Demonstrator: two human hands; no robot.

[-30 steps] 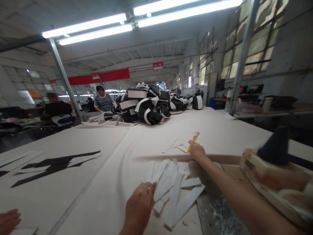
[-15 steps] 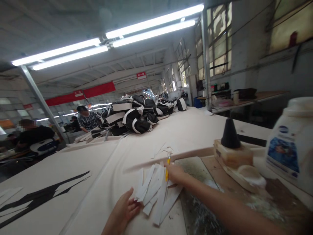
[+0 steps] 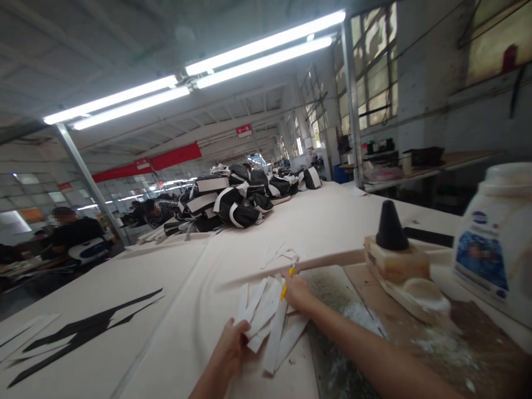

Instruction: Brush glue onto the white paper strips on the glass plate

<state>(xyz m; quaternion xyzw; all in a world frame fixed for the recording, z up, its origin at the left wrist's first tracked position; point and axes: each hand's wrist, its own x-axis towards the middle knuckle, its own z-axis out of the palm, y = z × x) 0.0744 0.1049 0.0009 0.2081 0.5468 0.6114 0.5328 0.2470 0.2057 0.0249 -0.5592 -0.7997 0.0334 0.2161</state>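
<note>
My right hand (image 3: 298, 292) is closed around a slim yellow tool (image 3: 284, 290). Its kind is not clear at this size. Below that hand, a loose heap of white strips (image 3: 266, 311) lies fanned out on the pale tabletop. My left hand (image 3: 233, 339) is at the heap's left edge, thumb and fingers pinched on the end of a white strip (image 3: 243, 317). A few thin pale scraps (image 3: 279, 254) lie just beyond the yellow tool.
To the right are a stained board (image 3: 332, 285), a pale block with a black cone (image 3: 389, 227) and a large white jug (image 3: 484, 244). Black strips (image 3: 89, 330) lie at left. Black-and-white sewn pieces (image 3: 236, 199) are piled at the back; a person (image 3: 77, 230) sits beyond.
My left hand has moved in from beside the heap, and its spread fingers have closed on a strip. My right hand still holds the yellow tool, now tilted more. The view has shifted slightly.
</note>
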